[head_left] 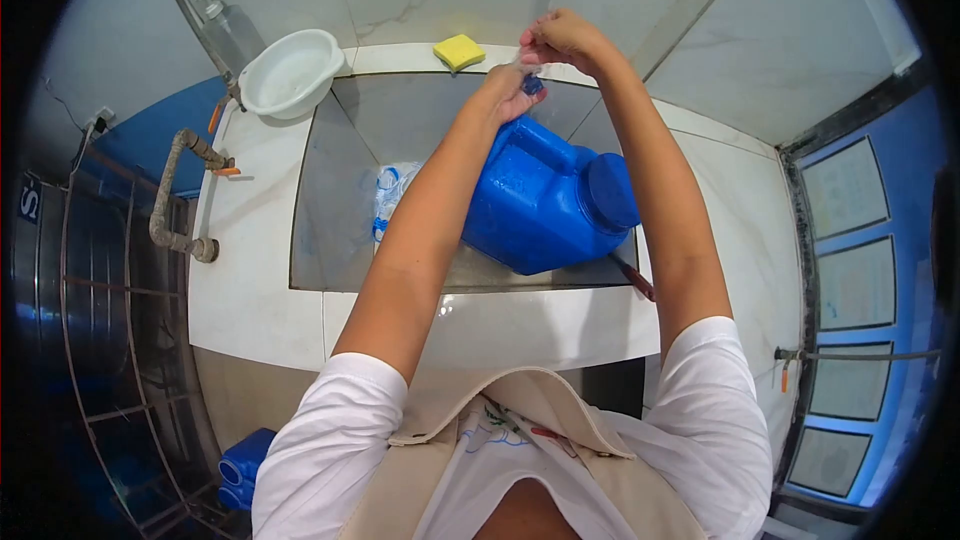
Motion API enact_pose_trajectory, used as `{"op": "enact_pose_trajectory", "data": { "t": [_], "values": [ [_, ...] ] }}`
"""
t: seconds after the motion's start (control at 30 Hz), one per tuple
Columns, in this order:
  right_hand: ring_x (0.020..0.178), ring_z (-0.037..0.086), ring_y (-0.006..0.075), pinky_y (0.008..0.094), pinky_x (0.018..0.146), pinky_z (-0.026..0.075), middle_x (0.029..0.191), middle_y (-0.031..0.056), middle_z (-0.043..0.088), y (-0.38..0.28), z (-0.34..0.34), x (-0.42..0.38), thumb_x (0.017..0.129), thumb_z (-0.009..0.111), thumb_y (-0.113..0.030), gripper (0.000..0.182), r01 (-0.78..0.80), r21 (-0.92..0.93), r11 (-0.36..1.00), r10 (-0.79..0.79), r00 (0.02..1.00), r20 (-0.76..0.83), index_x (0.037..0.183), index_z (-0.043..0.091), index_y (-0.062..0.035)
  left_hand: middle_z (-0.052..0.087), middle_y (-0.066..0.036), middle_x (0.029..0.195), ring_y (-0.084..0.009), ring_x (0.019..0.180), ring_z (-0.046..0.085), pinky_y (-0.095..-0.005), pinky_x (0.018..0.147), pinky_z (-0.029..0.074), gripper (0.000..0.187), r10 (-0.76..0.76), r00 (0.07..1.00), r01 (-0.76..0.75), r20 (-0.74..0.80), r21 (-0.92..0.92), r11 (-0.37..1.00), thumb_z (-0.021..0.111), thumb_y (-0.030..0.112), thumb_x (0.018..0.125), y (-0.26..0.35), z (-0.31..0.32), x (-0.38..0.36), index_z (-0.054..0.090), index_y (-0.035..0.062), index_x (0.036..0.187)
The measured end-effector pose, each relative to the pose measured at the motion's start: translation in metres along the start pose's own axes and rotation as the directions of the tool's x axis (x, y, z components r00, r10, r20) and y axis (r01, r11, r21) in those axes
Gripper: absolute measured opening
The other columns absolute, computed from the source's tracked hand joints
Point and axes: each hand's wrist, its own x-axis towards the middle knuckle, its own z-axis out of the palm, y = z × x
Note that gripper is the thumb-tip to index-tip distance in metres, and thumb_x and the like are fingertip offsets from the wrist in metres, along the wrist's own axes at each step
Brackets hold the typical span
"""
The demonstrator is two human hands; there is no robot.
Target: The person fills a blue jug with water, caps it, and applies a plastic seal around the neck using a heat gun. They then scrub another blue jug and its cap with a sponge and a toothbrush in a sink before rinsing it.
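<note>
A large blue plastic jug (540,205) lies tilted in the grey sink basin (335,230), its round cap toward the right. My left hand (510,90) is at the jug's far end, its fingers closed around a small dark blue piece (532,85). Just right of it and slightly higher, my right hand (560,40) has its fingers pinched together over something clear and too small to make out. Clear plastic with blue rings (392,190) lies in the basin, partly behind my left forearm.
A yellow sponge (459,52) rests on the back ledge. The white bowl (292,73) and a pump bottle (230,28) stand at the back left. Pipes with orange handles (180,190) rise on the left. A red-handled tool (636,278) leans at the basin's front right.
</note>
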Motion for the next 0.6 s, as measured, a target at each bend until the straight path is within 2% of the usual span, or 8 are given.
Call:
{"op": "enact_pose_trajectory", "data": {
  "t": [0.23,0.33,0.4,0.47,0.5,0.53,0.57,0.6],
  "values": [
    [0.075,0.063,0.0184,0.0296,0.076,0.054,0.084,0.0110,0.061,0.013,-0.007,-0.004,0.082,0.053,-0.010,0.019,0.076,0.014,0.997,-0.076,0.997,0.013,0.094,0.057,0.0050,0.044,-0.009,0.116,-0.0229,0.095,0.051,-0.0411,0.077,0.054,0.027,0.012,0.973,0.031,-0.232,0.183,0.983,0.040,0.015,0.094,0.006,0.018,-0.002,0.040,0.0099,0.121],
    [0.070,0.060,0.0152,0.0284,0.068,0.052,0.082,0.0060,0.060,0.036,-0.031,-0.031,0.083,0.053,-0.013,0.019,0.103,0.006,0.995,-0.102,0.991,-0.088,0.096,0.058,0.0004,0.040,-0.015,0.122,-0.0285,0.097,0.054,-0.0435,0.073,0.057,0.033,-0.178,0.958,0.232,-0.223,0.249,0.940,0.040,0.015,0.094,0.013,0.019,0.002,0.035,0.0066,0.125],
    [0.062,0.055,0.0121,0.0266,0.057,0.047,0.076,0.0016,0.059,0.073,-0.070,-0.043,0.084,0.053,-0.018,0.019,0.016,-0.141,0.990,-0.040,0.985,-0.168,0.092,0.061,-0.0030,0.042,-0.018,0.119,-0.0329,0.096,0.055,-0.0454,0.073,0.057,0.036,-0.279,0.904,0.321,-0.325,0.086,0.943,0.042,0.017,0.093,0.019,0.028,-0.002,0.032,0.0025,0.125],
    [0.059,0.058,0.0202,0.0310,0.061,0.048,0.060,0.0120,0.059,0.125,-0.120,-0.057,0.079,0.054,-0.027,0.030,-0.109,-0.431,0.896,-0.060,0.931,-0.361,0.073,0.064,0.0013,0.043,-0.019,0.117,-0.0343,0.096,0.056,-0.0453,0.074,0.057,0.036,-0.292,0.903,0.348,-0.314,0.137,0.927,0.043,0.018,0.093,0.008,0.010,0.019,0.033,0.0005,0.123],
    [0.067,0.063,0.0310,0.0385,0.064,0.047,0.063,0.0213,0.061,0.139,-0.131,-0.083,0.076,0.053,-0.024,0.031,-0.107,-0.570,0.814,-0.197,0.874,-0.445,0.066,0.062,0.0033,0.044,-0.021,0.115,-0.0357,0.095,0.057,-0.0452,0.074,0.057,0.036,-0.305,0.902,0.368,-0.306,0.177,0.913,0.044,0.018,0.092,0.001,0.000,0.029,0.033,-0.0014,0.121],
    [0.079,0.062,0.0384,0.0437,0.070,0.047,0.077,0.0262,0.061,0.178,-0.162,-0.087,0.076,0.052,-0.023,0.028,-0.281,-0.699,0.657,-0.152,0.859,-0.489,0.073,0.063,0.0024,0.044,-0.021,0.115,-0.0357,0.095,0.057,-0.0452,0.074,0.057,0.036,-0.309,0.902,0.374,-0.303,0.189,0.908,0.044,0.018,0.092,-0.006,-0.003,0.028,0.033,-0.0014,0.121],
    [0.083,0.061,0.0384,0.0444,0.074,0.048,0.082,0.0252,0.062,0.225,-0.185,-0.102,0.076,0.052,-0.022,0.027,-0.425,-0.742,0.518,-0.171,0.799,-0.577,0.081,0.064,0.0012,0.046,-0.021,0.111,-0.0336,0.090,0.058,-0.0433,0.070,0.058,0.035,-0.272,0.906,0.338,-0.323,0.171,0.925,0.044,0.018,0.092,-0.013,-0.006,0.023,0.034,-0.0030,0.117],
    [0.087,0.061,0.0374,0.0453,0.077,0.048,0.089,0.0251,0.062,0.235,-0.180,-0.140,0.077,0.053,-0.024,0.027,-0.574,-0.638,0.513,-0.104,0.697,-0.710,0.088,0.063,-0.0009,0.048,-0.021,0.107,-0.0316,0.084,0.060,-0.0414,0.066,0.059,0.033,-0.234,0.909,0.301,-0.345,0.155,0.941,0.045,0.018,0.092,-0.017,-0.010,0.022,0.035,-0.0045,0.114]
  ]
}}
